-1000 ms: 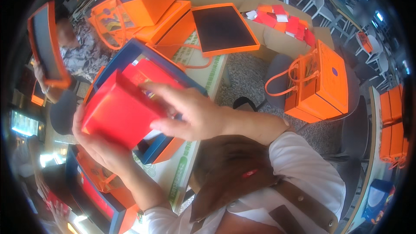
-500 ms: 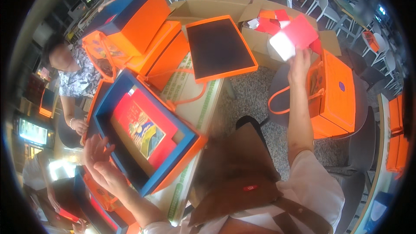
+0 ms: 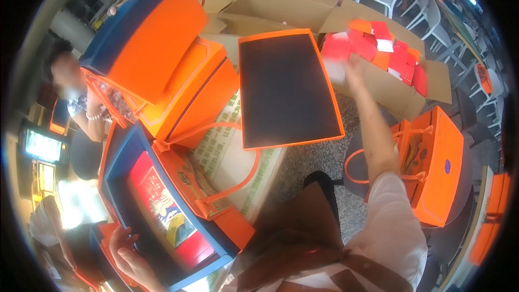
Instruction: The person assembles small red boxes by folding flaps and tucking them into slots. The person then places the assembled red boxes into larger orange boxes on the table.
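At the far left a bright screen (image 3: 43,146) glows, and beside it I see a co-worker (image 3: 73,84) with one arm at the orange boxes. Nearer, the person's left hand (image 3: 128,259) is at the left wall of the open blue-lined box (image 3: 203,273), its fingers loosely spread and closed around nothing that I can see. This box lies along the near left part of the table (image 3: 224,116). Inside it lies flat a red packet (image 3: 157,192) with a picture on its face. An orange looped handle (image 3: 253,170) bends from the box's right side toward the right edge of the table. Farther back, an orange box (image 3: 189,89) carries a second one with blue top (image 3: 154,35). Next, a shallow orange tray with black inside (image 3: 289,89) reaches out past the table's right edge. The right hand (image 3: 351,73) is stretched to the left side of the cardboard carton (image 3: 386,86), by a small red-and-white box (image 3: 336,47). Both are blurred, so I cannot tell whether the fingers grip it or are open. Small red and orange boxes (image 3: 386,57) fill the carton. To the right, an orange handbag-shaped box (image 3: 440,165) sits on a grey chair (image 3: 355,148).
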Demonstrator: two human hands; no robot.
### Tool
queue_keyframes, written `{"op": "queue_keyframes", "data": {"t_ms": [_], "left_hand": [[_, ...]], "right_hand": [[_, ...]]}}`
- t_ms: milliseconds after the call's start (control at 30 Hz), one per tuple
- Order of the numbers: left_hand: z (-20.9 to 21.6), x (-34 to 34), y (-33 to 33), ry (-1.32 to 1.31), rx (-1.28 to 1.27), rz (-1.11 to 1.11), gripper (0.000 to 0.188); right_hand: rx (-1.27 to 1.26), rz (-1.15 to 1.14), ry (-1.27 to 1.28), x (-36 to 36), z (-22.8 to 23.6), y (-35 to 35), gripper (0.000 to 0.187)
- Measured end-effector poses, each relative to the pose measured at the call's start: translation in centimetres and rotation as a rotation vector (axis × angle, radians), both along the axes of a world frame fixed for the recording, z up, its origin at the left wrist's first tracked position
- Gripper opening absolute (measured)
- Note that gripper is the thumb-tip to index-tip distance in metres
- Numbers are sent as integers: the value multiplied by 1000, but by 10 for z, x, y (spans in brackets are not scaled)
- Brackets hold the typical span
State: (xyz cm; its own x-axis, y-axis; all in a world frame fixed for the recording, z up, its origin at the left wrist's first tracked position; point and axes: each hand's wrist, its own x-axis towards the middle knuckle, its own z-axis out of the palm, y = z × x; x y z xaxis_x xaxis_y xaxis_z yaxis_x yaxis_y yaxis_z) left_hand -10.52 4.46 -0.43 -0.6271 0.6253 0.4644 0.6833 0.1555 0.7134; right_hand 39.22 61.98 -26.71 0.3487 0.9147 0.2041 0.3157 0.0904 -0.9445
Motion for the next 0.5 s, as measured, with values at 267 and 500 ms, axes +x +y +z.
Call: {"op": "queue_keyframes", "data": {"t_ms": [267,500], "left_hand": [[2,34,10,24,60,171,76],[14,16,10,66,-56,-165,58]], "right_hand": [[-238,274,197,-56,62,24,77],[-278,356,588,16,-40,-82,62]]}}
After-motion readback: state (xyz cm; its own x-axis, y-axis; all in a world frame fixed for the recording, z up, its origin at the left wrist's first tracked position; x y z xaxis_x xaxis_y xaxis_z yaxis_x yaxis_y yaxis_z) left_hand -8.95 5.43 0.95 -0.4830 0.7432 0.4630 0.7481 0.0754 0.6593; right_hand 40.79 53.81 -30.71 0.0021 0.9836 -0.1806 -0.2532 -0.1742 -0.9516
